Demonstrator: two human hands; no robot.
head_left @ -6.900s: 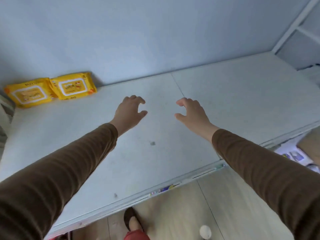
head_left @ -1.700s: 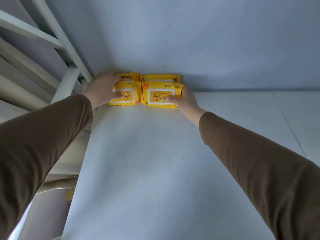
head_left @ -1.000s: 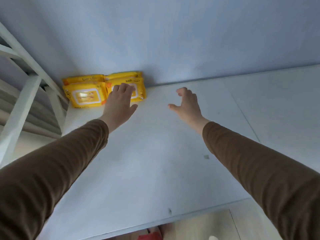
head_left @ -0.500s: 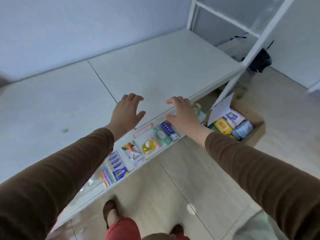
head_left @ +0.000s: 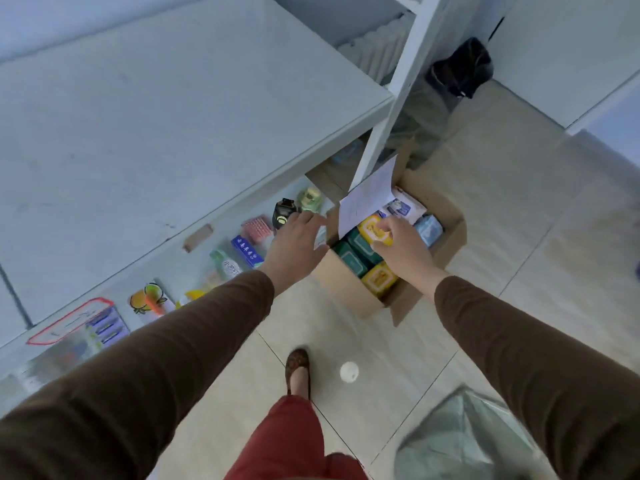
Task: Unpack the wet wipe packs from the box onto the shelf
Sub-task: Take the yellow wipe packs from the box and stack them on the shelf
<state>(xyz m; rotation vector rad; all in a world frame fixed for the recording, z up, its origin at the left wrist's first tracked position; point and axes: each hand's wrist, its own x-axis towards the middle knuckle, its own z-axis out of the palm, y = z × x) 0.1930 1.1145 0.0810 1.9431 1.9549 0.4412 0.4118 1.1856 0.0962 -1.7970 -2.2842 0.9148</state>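
Both arms have swung away from the shelf top (head_left: 166, 109), which fills the upper left of the frame, and now reach down toward the cardboard box (head_left: 349, 289) on the floor at centre right. The right hand (head_left: 403, 249) is over the open box, fingers spread loosely, fingertips at a yellow wet wipe pack (head_left: 372, 230); a grip cannot be told. The left hand (head_left: 296, 245) hangs open beside the box's left edge. Another yellow pack (head_left: 379, 278) lies nearer the bottom corner, beside dark green packs (head_left: 355, 252).
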